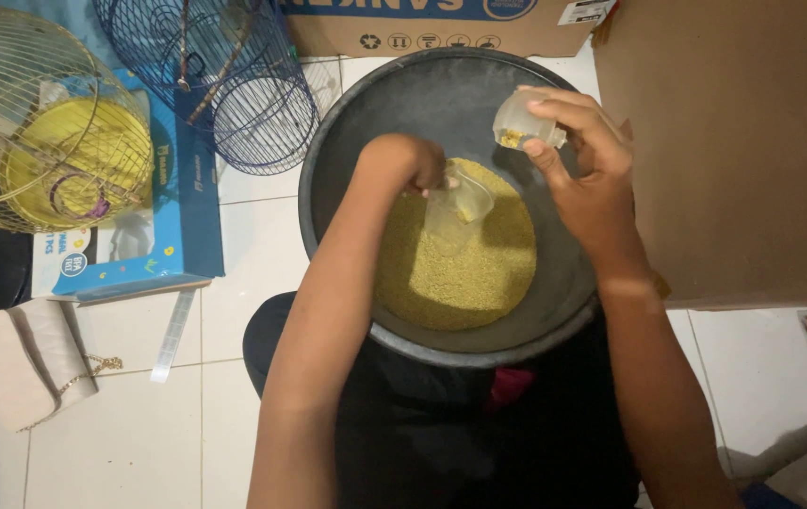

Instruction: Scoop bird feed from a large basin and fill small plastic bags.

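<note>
A wide black basin (328,179) rests on my lap, holding a mound of fine yellow seed (460,273). My left hand (408,162) reaches into the basin and grips a clear plastic scoop cup (457,209) that sits tilted on the seed. My right hand (584,160) is raised over the basin's far right side, holding a small translucent feeder cup (520,123) with a little seed inside it.
A gold wire cage (36,123) with a yellow dish and a dark blue wire cage (234,75) lie at the left on white floor tiles. A blue-and-white box (182,217), a beige purse (22,358), and cardboard boxes (742,141) surround the basin.
</note>
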